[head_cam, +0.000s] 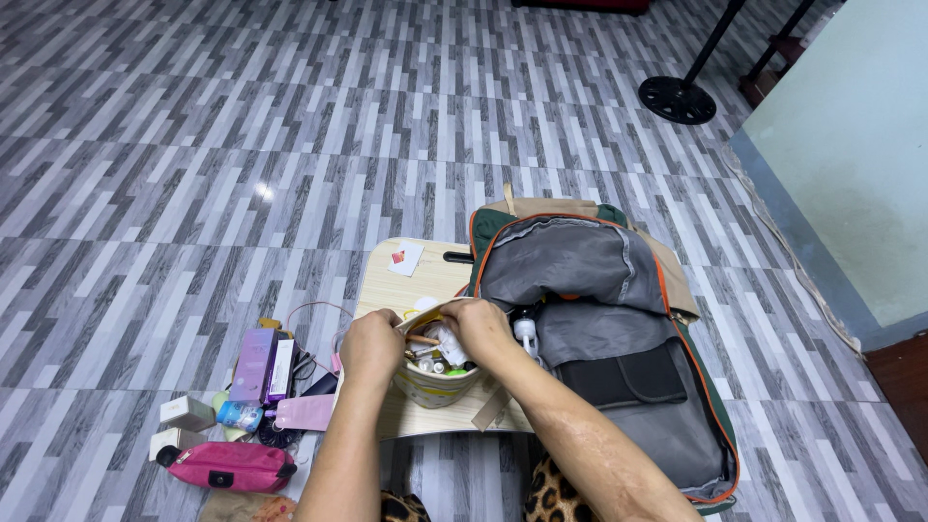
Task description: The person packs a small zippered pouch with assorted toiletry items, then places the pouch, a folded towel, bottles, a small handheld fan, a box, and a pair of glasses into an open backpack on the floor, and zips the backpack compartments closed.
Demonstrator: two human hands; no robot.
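Two hands are at one small pouch [437, 380], a pale soft-sided toiletry bag standing open-mouthed at the front edge of the lap desk [406, 280], approx. mid-edge. Left hand [371, 346] is closed on the pouch's left rim; right hand [480, 329] is curled over the right rim, fingers dipped among the contents, whether anything is pinched can't be told. Pouch is judged light, floppy, walls likely to sag unless held at the rim on both sides; small bottles and tubes inside look loose, prob. slippery, could spill if tipped. Open green backpack [619, 338] lies touching the desk's right edge, so little room there. Off the left edge, on the floor, boxes [261, 365], a pink case [230, 466] and cables are crowded. Back half of the desk is mostly bare, w/ one small card [405, 258] near the back-left corner.
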